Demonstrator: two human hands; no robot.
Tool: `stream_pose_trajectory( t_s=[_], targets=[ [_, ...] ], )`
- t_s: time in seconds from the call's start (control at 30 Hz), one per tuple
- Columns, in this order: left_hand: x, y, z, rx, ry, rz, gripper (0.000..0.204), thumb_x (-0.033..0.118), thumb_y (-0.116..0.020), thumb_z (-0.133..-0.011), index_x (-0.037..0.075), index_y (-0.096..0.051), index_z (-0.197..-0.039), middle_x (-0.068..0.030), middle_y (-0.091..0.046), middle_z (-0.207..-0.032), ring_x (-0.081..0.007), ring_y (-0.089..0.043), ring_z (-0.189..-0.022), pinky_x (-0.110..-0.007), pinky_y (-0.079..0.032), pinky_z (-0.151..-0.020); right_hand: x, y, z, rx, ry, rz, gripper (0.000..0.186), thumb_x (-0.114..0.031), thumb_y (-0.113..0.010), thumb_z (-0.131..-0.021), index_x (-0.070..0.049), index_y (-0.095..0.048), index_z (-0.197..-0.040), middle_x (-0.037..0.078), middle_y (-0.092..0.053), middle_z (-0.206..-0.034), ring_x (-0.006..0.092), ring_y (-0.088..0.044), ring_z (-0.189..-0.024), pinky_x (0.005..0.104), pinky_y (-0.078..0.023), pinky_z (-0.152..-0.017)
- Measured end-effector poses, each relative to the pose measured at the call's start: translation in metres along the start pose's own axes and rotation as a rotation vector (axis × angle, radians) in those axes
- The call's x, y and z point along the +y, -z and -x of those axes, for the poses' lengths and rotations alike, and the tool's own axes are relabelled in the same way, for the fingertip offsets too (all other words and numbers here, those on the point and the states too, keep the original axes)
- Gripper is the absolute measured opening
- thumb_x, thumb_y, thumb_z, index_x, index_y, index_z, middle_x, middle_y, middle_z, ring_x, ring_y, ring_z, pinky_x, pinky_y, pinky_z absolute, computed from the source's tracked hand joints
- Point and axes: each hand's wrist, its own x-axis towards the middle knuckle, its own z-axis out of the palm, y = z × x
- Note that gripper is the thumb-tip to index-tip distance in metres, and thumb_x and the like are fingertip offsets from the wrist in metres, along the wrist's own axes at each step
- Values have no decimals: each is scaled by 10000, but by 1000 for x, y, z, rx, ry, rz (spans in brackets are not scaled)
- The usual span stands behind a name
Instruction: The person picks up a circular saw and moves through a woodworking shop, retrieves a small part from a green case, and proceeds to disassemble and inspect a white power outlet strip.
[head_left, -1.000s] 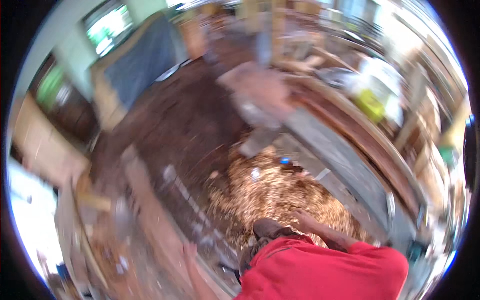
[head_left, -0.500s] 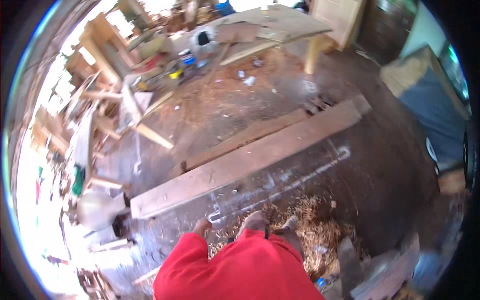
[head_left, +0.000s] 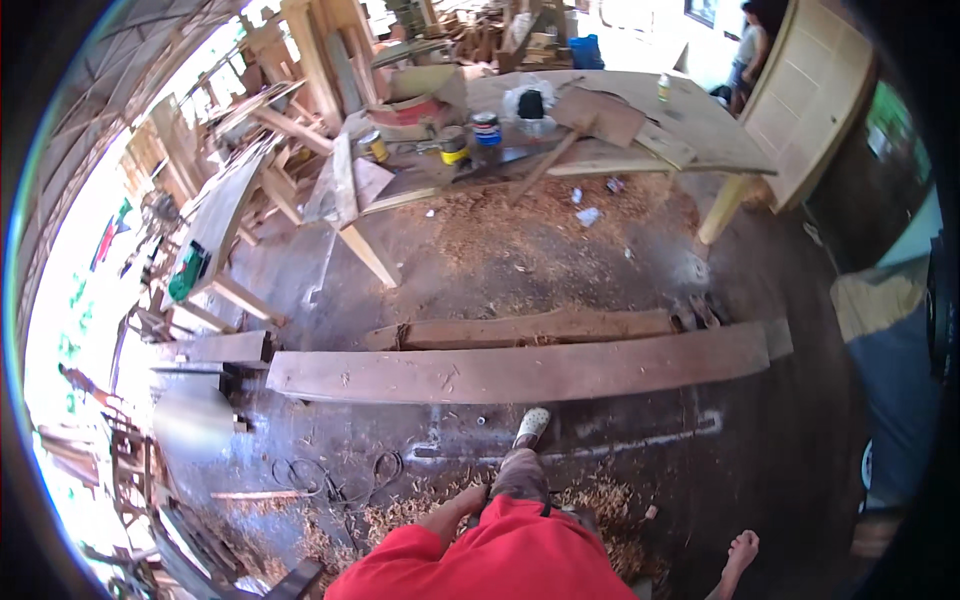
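Note:
My left hand (head_left: 468, 498) hangs low beside my left thigh, close to the hem of my red top. Its fingers are too small and partly hidden to make out. Out to the right, my right hand (head_left: 742, 550) hangs over the dark floor, its fingers curled in with nothing visible in them. Ahead of my front foot, in a pale clog (head_left: 533, 424), a long thick wooden beam (head_left: 520, 374) lies across the floor. Just behind it lies a rougher plank (head_left: 540, 328). Neither hand touches the wood.
A workbench (head_left: 715, 125) ahead carries paint cans (head_left: 486, 128), boards and a plastic bag. Wood shavings (head_left: 400, 515) and a looped cable (head_left: 385, 468) lie on the floor. A green power tool (head_left: 188, 272) sits on a left-hand bench. Another person (head_left: 748, 55) stands by a wooden door (head_left: 810, 95).
My view has turned and tilted up, bringing more of the workbench and the other person into sight. My front foot has stepped toward the beam, and my right hand has come into view.

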Motion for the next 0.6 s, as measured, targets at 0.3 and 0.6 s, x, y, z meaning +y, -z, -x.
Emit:
stream_pose_trajectory(
  t_s=[0.3,0.6],
  targets=[
    [-115,108,-89,314,158,42,173,180,-578,-887,130,-693,-1006,-106,-703,-871,-288,-689,-770,-442,-573,-694,45,-165,79,-1153,-764,386,221,-212,-601,-967,-56,-658,-1113,84,-709,-898,229,-694,-781,410,-568,-646],
    [-35,306,-219,-93,99,-567,211,268,-646,-866,97,-752,-929,-130,-751,-869,-302,-739,-810,-448,-571,-660,94,-124,141,-390,-329,248,256,-246,-684,-943,-5,-665,-1028,122,-705,-820,209,-672,-633,348,-531,-532]
  ],
)
